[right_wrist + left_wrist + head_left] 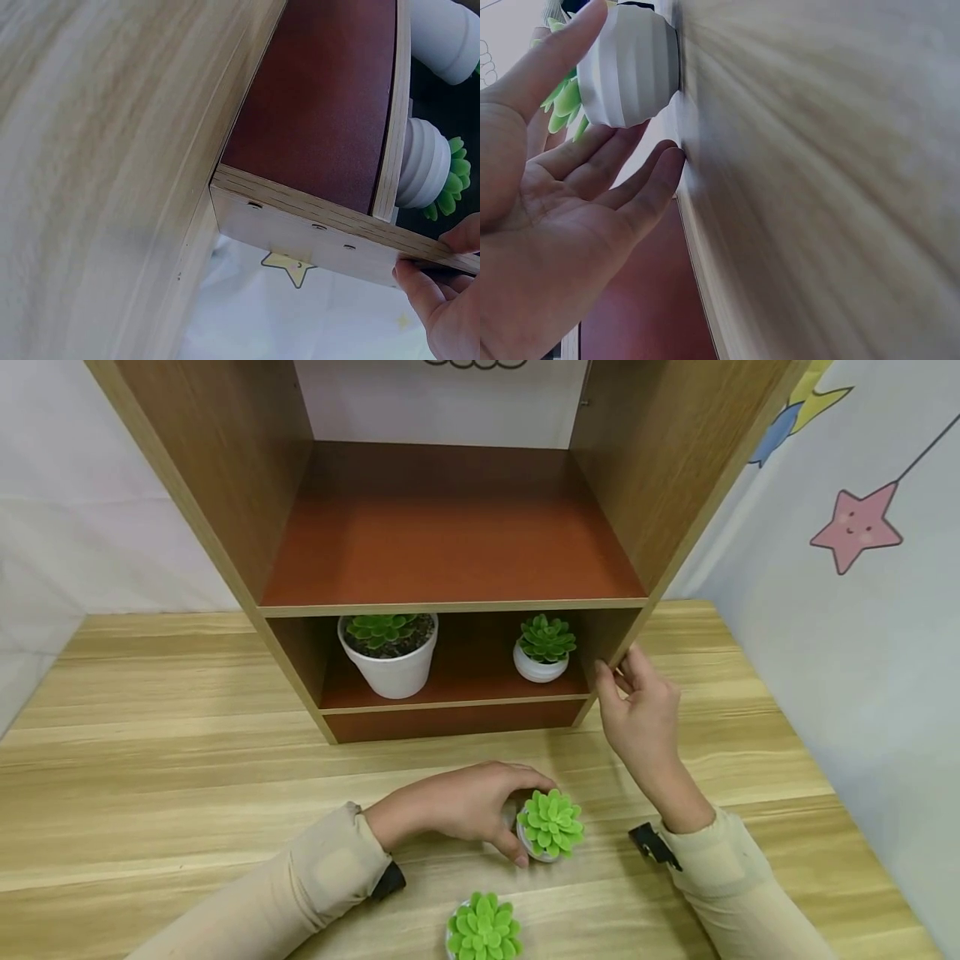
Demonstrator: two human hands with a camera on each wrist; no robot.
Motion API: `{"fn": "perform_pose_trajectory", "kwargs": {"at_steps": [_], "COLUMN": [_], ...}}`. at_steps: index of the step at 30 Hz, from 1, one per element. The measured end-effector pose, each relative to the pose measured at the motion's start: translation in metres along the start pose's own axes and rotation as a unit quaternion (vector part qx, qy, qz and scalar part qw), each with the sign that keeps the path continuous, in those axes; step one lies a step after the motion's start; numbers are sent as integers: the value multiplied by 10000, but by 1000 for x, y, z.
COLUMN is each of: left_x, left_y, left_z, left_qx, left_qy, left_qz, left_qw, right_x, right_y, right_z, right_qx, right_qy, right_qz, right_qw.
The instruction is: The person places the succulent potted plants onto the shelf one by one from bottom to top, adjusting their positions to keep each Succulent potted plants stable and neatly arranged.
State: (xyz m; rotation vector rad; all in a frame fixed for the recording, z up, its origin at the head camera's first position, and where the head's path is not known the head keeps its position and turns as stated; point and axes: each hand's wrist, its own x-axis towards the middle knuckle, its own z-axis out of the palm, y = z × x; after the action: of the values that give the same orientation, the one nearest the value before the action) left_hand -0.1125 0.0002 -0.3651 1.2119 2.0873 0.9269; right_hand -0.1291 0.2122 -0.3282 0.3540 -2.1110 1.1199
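Observation:
My left hand [472, 802] curves its thumb and fingers round a small white pot with a bright green succulent [551, 824] on the table. In the left wrist view the ribbed pot [630, 67] stands between thumb and fingers, its base at the tabletop. My right hand [645, 718] pinches the front edge of the wooden shelf unit's right side panel; in the right wrist view the thumb and fingers lie on either side of that panel [300, 217]. A second bright green succulent [484, 928] sits nearer me, at the bottom of the head view.
On the lower shelf [465, 697] stand a large white pot [393, 672] with a succulent at left and a small white pot [540, 670] with a darker succulent at right. Above is a red-brown shelf board [457, 543]. A white wall [862, 652] flanks the table's right side.

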Motion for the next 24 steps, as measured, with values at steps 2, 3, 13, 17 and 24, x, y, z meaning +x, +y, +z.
{"fn": "perform_pose_trajectory", "kwargs": {"at_steps": [2, 3, 13, 17, 24], "left_x": [0, 0, 1, 1, 3], "left_y": [0, 0, 0, 0, -1], "left_z": [0, 0, 1, 1, 2], "left_qx": [6, 21, -26, -6, -10], "left_qy": [-2, -1, 23, 69, 67], "left_qz": [-36, -57, -194, -253, -229], "left_qw": [10000, 10000, 9998, 9997, 9997], "right_x": [0, -1, -3, -2, 2], "right_y": [1, 2, 16, 12, -14], "right_z": [0, 0, 1, 1, -3], "right_qx": [-26, -24, -61, -45, 16], "right_qy": [1, -4, 8, -2, -3], "right_qz": [6, 15, -15, 2, 27], "right_qw": [10000, 10000, 10000, 10000, 10000]}}
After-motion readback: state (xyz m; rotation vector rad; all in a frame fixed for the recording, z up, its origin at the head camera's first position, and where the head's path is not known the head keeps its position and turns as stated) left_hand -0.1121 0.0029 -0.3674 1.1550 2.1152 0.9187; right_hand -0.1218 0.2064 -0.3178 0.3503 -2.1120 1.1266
